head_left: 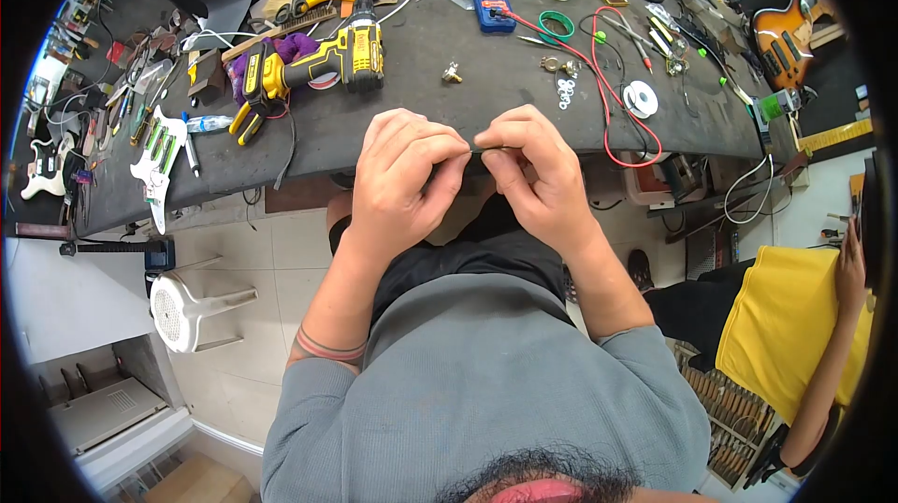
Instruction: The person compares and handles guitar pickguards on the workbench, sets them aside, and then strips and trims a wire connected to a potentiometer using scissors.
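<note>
My left hand (407, 171) is closed, thumb and forefinger pinched together in front of the bench edge. Opposite it, my right hand (535, 171) makes the same pinch. A short, thin, dark greenish piece (476, 150) spans the small gap between the fingertips; its kind is too small to make out, and the fingers cover most of it. Just beyond the hands on the dark bench (412, 110) lies a small metal part with a brass-coloured base (452, 73), looking like a potentiometer or switch. More small metal parts (558, 64) and white rings (565, 90) lie to the right.
A yellow drill (360, 54) and yellow-handled pliers (245, 124) lie left. A blue multimeter (493, 9), green tape roll (556, 26), red test lead (608, 120) and white spool (641, 99) sit right. A white pickguard (161, 162) is far left. Another person in yellow (786, 325) stands right.
</note>
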The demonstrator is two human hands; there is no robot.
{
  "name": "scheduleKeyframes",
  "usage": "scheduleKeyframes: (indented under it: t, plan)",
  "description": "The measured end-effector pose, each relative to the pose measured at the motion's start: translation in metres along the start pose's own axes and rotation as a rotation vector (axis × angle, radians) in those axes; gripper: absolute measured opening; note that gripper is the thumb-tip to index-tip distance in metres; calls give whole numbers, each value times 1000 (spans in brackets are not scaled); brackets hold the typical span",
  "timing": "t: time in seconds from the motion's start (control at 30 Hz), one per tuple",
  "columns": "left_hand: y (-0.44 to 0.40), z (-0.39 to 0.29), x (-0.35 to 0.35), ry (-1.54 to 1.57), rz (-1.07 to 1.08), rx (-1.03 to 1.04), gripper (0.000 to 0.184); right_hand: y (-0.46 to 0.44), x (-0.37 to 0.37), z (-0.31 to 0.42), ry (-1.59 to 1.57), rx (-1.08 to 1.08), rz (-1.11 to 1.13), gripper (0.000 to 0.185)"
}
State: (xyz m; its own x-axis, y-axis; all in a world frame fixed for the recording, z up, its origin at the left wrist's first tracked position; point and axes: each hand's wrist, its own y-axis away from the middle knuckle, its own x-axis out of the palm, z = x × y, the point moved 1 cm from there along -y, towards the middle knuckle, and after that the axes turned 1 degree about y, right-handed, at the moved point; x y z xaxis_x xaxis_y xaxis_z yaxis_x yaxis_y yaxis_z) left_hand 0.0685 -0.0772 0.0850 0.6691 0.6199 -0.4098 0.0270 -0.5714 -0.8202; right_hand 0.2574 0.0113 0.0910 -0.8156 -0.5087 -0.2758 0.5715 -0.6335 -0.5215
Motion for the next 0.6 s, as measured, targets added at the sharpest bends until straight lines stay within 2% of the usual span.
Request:
scheduleKeyframes:
  t: [0.2, 0.4, 0.6]
  plan:
    - [0, -3, 1, 15, -9, -8, 23, 3, 5, -4, -34, 18, -5, 15]
    - [2, -3, 1, 6, -32, 2, 23, 4, 9, 0, 20, 26, -22, 9]
    - [3, -5, -2, -2, -13, 1, 21, 4, 12, -1, -74, 42, -26, 6]
